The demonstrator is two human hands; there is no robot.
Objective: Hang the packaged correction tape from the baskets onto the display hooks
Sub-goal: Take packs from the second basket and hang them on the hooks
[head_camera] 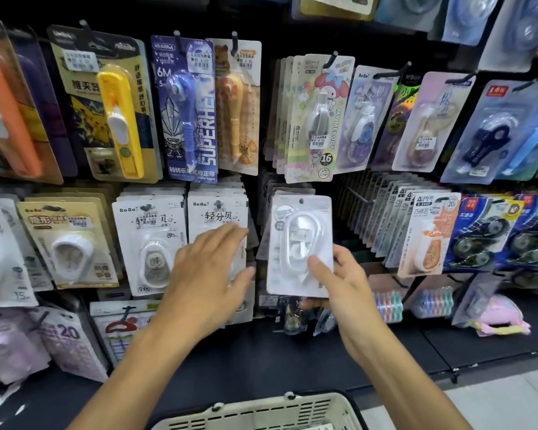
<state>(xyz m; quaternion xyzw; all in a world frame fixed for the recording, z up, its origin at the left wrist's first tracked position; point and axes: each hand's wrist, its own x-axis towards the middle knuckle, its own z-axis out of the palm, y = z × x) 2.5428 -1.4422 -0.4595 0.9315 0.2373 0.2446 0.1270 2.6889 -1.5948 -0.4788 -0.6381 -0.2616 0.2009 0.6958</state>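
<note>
The right hand [339, 280] pinched the white correction tape pack [300, 245] by its lower edge — upright before the display hooks [333, 62]. The left hand [210, 268] hovered spread over hanging packs — basket [261, 412] below.

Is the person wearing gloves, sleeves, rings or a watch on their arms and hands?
No. The left hand and right hand are both bare, with no gloves, rings or watch. Both forearms are uncovered as far as the picture shows, so no sleeves appear. The fingernails look short and unpainted.
</note>
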